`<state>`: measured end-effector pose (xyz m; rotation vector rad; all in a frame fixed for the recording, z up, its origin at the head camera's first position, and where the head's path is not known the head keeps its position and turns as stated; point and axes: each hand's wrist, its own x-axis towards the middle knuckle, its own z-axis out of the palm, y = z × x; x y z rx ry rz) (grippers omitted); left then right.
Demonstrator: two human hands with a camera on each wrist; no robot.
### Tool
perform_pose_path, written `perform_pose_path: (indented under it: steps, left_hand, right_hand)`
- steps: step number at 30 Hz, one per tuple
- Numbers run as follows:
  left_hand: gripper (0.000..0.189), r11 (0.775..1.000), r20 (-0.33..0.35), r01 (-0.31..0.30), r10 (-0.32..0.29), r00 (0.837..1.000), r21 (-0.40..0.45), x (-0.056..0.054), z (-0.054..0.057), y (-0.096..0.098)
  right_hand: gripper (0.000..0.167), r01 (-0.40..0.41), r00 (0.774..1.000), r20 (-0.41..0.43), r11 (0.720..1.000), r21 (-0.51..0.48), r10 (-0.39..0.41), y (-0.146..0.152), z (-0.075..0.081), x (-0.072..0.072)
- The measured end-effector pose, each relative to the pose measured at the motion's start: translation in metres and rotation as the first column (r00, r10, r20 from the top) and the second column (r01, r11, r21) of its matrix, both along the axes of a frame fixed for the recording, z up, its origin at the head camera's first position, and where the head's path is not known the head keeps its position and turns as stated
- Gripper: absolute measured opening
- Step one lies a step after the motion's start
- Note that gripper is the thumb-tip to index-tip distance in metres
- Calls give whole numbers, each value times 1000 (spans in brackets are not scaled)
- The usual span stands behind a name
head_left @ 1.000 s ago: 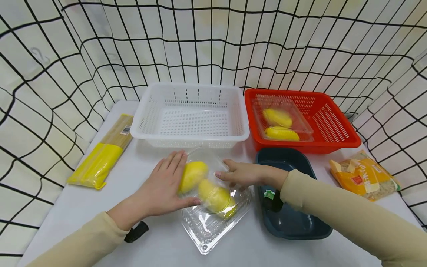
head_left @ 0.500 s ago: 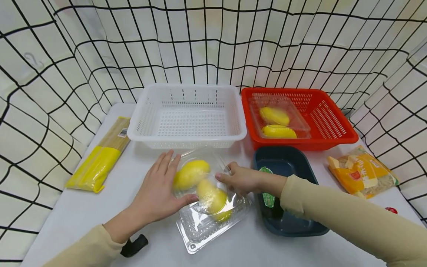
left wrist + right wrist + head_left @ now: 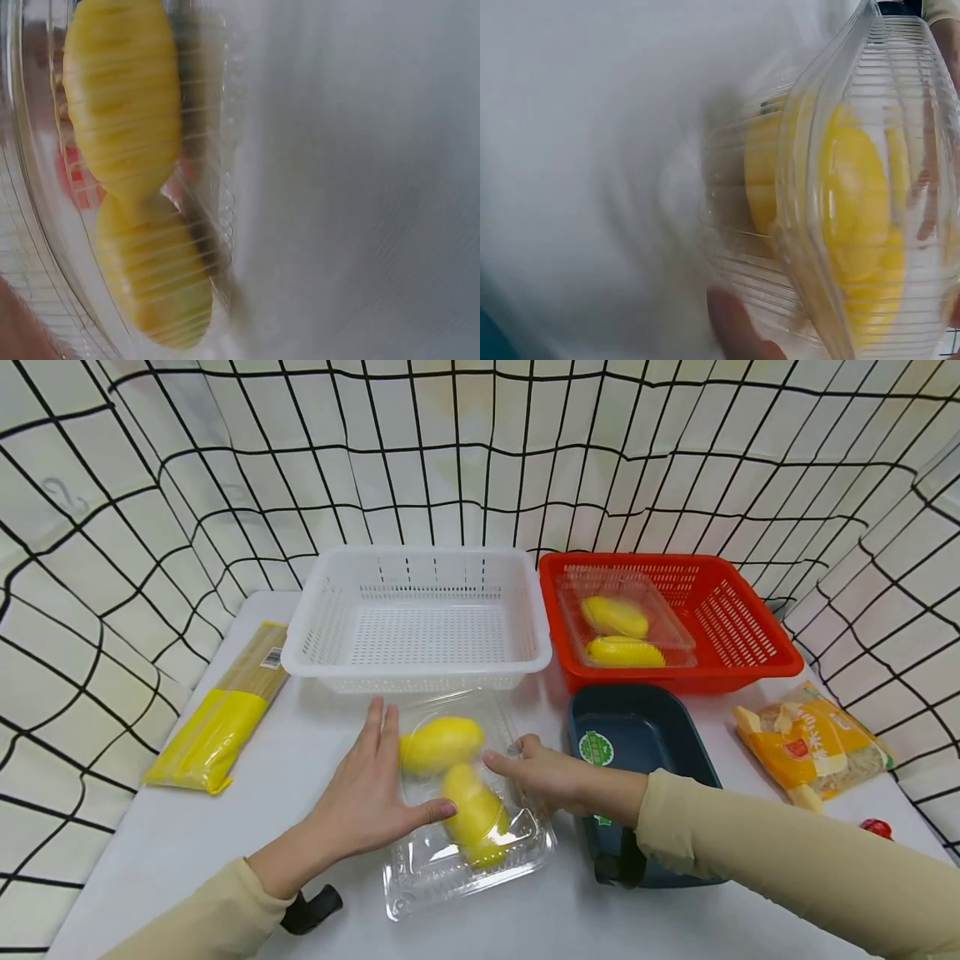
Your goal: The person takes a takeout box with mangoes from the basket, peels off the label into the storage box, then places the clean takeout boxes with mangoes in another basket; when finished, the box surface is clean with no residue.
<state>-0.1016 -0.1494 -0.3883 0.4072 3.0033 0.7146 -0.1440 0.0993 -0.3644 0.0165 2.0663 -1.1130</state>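
A clear plastic clamshell box (image 3: 468, 877) with yellow fruits (image 3: 476, 814) inside is between both hands in the head view. My left hand (image 3: 367, 802) lies along the box's left side, fingers straight and thumb reaching over the top. The right hand (image 3: 551, 777) grips the right edge, thumb on top and the other fingers bent round the side. The left wrist view shows two yellow fruits (image 3: 124, 97) through the clear wall. In the right wrist view, the ribbed box (image 3: 810, 247) stands tilted above the white table, with a blurred fingertip (image 3: 731, 319) beside it.
Behind stand a white basket (image 3: 416, 681) and a red basket (image 3: 750, 635) holding another fruit box (image 3: 678, 647). A dark blue tray (image 3: 678, 718) is under the right forearm. A noodle packet (image 3: 221, 710) lies left, an orange bag (image 3: 813, 743) right.
The box has turned, its near corner swinging left. The fruits have shifted inside. My right hand's fingers have moved round the edge, while the left hand keeps nearly the same pose.
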Motion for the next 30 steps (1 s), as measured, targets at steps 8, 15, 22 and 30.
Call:
perform_pose_path:
  steps: [8,15,22,30]
  left_hand:
    - [135,990,38,139,-140,989,32,-17,-2,-7]
    - [134,975,82,216,-219,972,47,-34,-2,-19]
    - [131,975,97,206,-214,972,79,-37,-6,-24]
    - [130,987,123,139,-149,981,86,-32,-4,-23]
  right_hand:
    - [89,220,975,46,963,-153,-215,-8,-8,-2]
    - [89,318,948,100,900,-297,-302,-11,-13,8]
    - [84,315,949,102,866,-388,-299,-14,-13,13]
    - [51,237,971,96,848,-474,-217,-15,-19,10]
